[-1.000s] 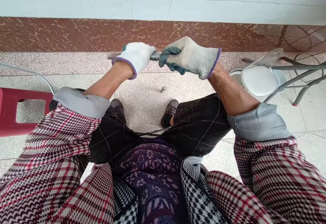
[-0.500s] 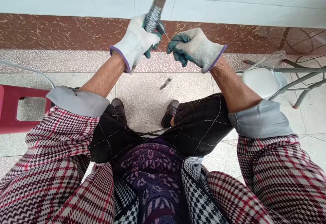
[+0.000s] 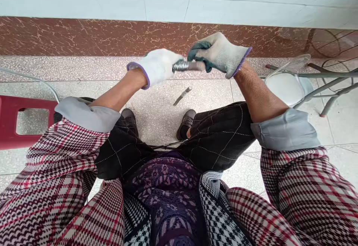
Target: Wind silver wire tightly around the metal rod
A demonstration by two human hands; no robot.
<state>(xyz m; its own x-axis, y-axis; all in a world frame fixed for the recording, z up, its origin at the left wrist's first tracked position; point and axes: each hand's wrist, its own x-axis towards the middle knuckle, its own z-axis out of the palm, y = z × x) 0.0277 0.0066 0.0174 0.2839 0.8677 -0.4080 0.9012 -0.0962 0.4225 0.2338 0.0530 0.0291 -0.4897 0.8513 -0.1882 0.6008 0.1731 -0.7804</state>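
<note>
Both my hands wear white knit gloves with dark green palms. My left hand (image 3: 158, 67) is closed round one end of a metal rod wound with a coil of wire (image 3: 181, 66), which lies level between the two hands. My right hand (image 3: 219, 53) is closed on the rod's other end, fingers curled over it. A second short metal rod (image 3: 182, 95) lies on the floor tiles below the hands, in front of my shoes (image 3: 187, 121). I sit with my knees apart.
A red plastic stool (image 3: 16, 121) stands at the left with a grey cable (image 3: 33, 80) behind it. At the right, a metal chair frame (image 3: 332, 89) and a clear plastic container (image 3: 288, 85). A brown marble skirting and white wall tiles run across the back.
Half a second ago my left hand held the wire-wound rod upright; it has swung back down to level, and my right hand has closed on its free end.
</note>
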